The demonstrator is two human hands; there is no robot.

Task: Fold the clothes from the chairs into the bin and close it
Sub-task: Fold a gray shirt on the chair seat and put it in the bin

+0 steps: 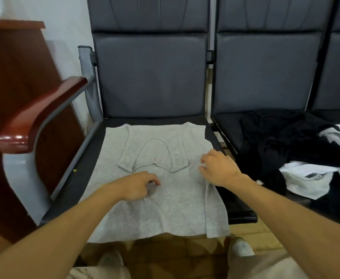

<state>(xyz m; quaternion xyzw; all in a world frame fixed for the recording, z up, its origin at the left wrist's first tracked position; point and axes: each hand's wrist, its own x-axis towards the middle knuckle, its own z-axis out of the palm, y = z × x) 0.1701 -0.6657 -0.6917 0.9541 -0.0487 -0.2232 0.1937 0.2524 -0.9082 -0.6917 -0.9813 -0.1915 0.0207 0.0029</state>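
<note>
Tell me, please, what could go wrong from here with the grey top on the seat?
1. The hem of the grey top hangs over the front of the seat; a pull could slide it onto the floor.
2. The left hand seems to pinch the cloth mid-body, where a crease shows; the fold may come out wrinkled.
3. The right hand is at the right edge, close to the black and white pile on the next seat; cloth could catch there.

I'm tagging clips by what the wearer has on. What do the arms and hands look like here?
The left forearm and right forearm are bare to the frame's edge, with no sleeve showing. The left hand and right hand are ungloved, with no watch, bracelet or ring visible.
</note>
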